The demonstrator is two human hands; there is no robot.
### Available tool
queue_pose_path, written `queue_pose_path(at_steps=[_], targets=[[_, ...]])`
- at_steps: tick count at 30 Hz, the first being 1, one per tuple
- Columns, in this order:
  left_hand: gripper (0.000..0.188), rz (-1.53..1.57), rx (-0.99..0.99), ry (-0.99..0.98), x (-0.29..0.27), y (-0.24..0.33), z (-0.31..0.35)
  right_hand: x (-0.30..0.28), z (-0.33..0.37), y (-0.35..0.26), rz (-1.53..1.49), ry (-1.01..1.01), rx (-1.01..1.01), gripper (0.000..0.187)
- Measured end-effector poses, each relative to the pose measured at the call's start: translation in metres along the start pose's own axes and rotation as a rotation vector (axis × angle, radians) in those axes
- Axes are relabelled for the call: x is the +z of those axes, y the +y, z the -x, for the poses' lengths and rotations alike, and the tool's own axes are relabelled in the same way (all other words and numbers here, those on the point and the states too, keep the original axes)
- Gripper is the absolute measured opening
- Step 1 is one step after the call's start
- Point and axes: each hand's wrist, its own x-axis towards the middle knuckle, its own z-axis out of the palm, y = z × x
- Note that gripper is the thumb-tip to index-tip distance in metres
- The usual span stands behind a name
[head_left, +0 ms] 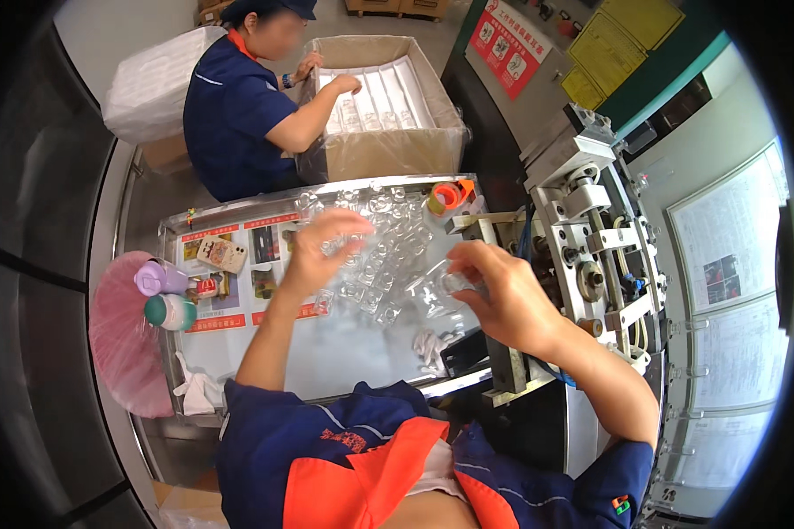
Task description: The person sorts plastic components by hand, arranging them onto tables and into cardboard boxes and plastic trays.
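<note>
My right hand (pixel 512 300) is closed round the neck end of a clear plastic bottle (pixel 432 294), tilted above the right part of the table. The bottle's body points left, and its outline is faint. My left hand (pixel 313 256) is raised over the table with thumb and fingers apart, holding nothing that I can see. Below and between both hands lie many clear plastic pieces (pixel 378 280), loosely spread on the metal table (pixel 295 353). Their exact shape is too small to tell.
A machine (pixel 587 256) stands close on my right. Orange tape rolls (pixel 447 196) sit at the table's far right corner; a white cloth (pixel 430 351) lies near its front edge. Cups (pixel 169 311) and a phone (pixel 223 253) are left. Beyond, a co-worker (pixel 238 115) reaches into a lined carton (pixel 384 154).
</note>
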Motion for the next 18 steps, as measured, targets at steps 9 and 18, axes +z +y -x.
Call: queue_pose_path(at_steps=[9, 18], targets=[[0.021, -0.268, 0.186, -0.133, 0.02, 0.085, 0.041, 0.057, -0.002, -0.007, -0.192, -0.079, -0.071, 0.04], [0.015, -0.401, -0.102, -0.1, -0.03, 0.072, 0.098, 0.125, 0.006, -0.01, -0.028, 0.0, -0.298, 0.042]])
